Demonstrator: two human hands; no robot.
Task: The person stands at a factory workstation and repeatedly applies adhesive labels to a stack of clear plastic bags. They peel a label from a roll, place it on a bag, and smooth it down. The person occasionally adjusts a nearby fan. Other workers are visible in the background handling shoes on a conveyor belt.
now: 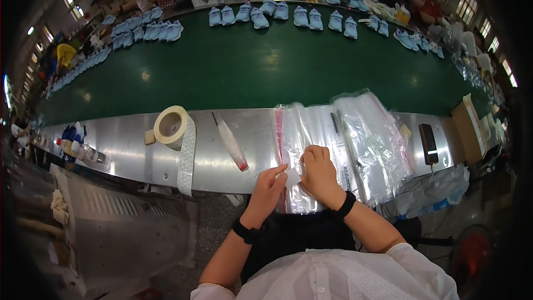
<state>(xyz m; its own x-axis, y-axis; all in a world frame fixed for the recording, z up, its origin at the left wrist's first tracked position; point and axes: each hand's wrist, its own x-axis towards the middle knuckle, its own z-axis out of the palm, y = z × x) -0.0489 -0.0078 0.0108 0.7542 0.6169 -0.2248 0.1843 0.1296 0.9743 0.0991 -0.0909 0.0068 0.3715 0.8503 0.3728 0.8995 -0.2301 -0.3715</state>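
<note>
A small white sticker-like piece (292,176) lies between my two hands, just above a clear plastic bag. My left hand (266,191) pinches its left edge between thumb and fingers. Beside it on the right, my right hand (319,175) is closed, its bent fingers resting over the bag; whatever they grip is hidden. Flat under both hands are the clear plastic bags (311,128), with a pink strip along the left edge and dark print. A second pile of clear bags (366,133) overlaps them on the right, wrinkled and shiny.
Left on the metal ledge (136,158) stands a sticker roll (171,126), its strip (187,161) hanging over the edge. Nearby lies a plastic-wrapped slim tool (231,143). At right are a phone (428,143) and a cardboard box (468,130). Light-blue sneakers (259,18) line the green belt (266,72); people work beyond.
</note>
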